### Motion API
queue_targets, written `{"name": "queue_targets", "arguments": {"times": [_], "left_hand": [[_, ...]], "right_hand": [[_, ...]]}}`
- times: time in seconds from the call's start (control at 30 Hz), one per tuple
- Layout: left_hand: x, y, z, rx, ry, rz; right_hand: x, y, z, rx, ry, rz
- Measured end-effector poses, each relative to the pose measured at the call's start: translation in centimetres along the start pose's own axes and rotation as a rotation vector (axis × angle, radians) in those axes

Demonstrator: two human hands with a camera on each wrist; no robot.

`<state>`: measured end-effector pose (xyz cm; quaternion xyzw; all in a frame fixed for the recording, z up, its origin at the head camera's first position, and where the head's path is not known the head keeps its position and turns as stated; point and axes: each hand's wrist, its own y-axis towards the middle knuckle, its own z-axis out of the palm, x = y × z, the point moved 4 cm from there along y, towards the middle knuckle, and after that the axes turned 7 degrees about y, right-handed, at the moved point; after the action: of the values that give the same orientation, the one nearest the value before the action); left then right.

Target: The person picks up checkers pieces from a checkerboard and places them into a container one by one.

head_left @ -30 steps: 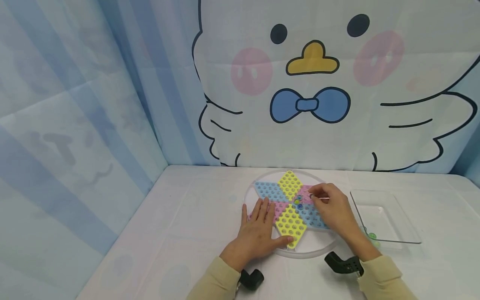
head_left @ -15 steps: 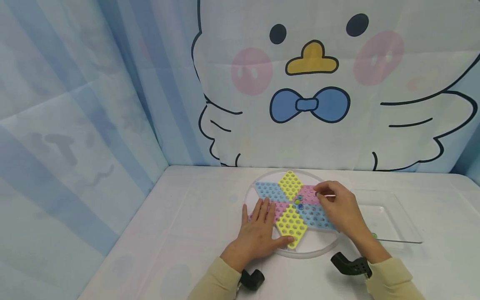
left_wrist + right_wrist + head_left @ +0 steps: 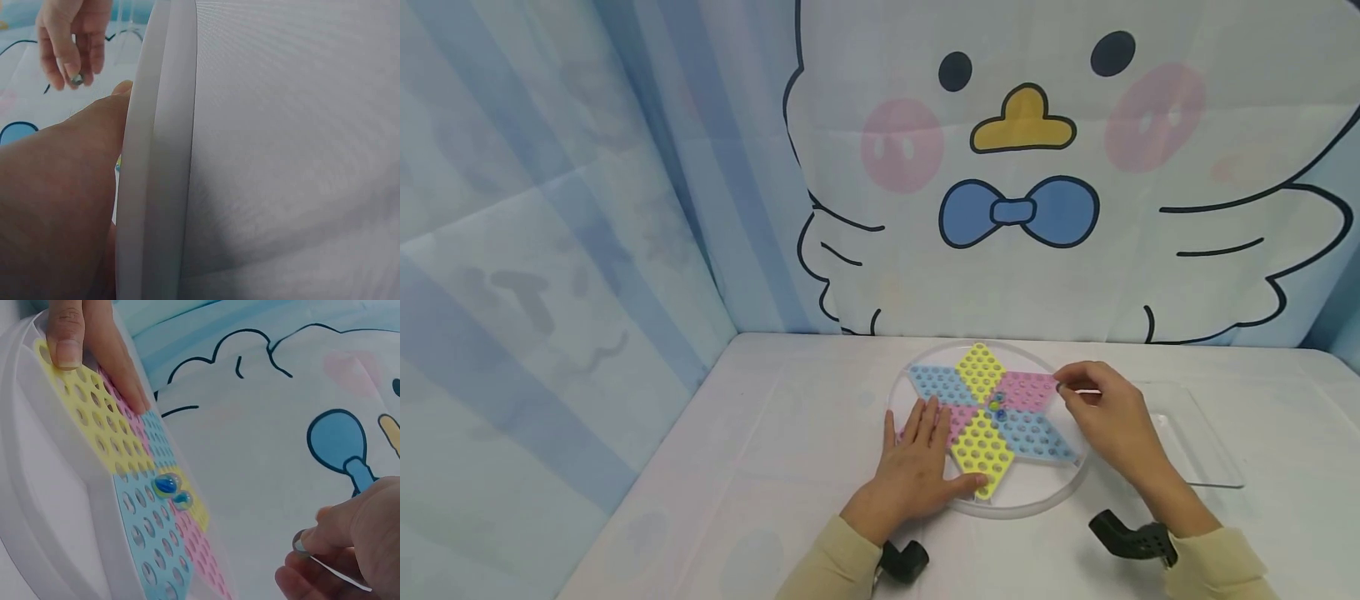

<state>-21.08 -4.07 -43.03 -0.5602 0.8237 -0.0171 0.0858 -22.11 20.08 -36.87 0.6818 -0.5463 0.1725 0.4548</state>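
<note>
A round white board (image 3: 1037, 503) carries a star of yellow, pink and blue sections full of holes. My left hand (image 3: 913, 471) lies flat on its left side, fingers spread over the pink section and thumb on the near yellow one (image 3: 982, 450). Between thumb and fingertips my right hand (image 3: 1108, 412) pinches a glass marble (image 3: 301, 542), just off the board's right edge, beyond the far pink section (image 3: 1026, 390). A few marbles (image 3: 166, 485) with blue and green swirls sit close to the star's centre.
To the right stands a clear square tray (image 3: 1213, 483), partly hidden behind my right hand and forearm. A white cloth covers the table (image 3: 775, 467). Behind it hangs a printed curtain (image 3: 1000, 292).
My right hand has moved right, from over the far pink section to past the board's edge, with the marble still pinched. My left hand has stayed in place on the board.
</note>
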Motion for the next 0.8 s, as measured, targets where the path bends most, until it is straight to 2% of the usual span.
{"name": "queue_targets", "arguments": {"times": [0.53, 0.8], "left_hand": [[0.0, 0.0, 0.1, 0.002, 0.012, -0.007], [0.0, 0.2, 0.2, 0.004, 0.001, -0.012]], "right_hand": [[-2.0, -0.4, -2.7, -0.051, -0.035, 0.061], [-2.9, -0.5, -3.7, -0.054, -0.054, 0.136]]}}
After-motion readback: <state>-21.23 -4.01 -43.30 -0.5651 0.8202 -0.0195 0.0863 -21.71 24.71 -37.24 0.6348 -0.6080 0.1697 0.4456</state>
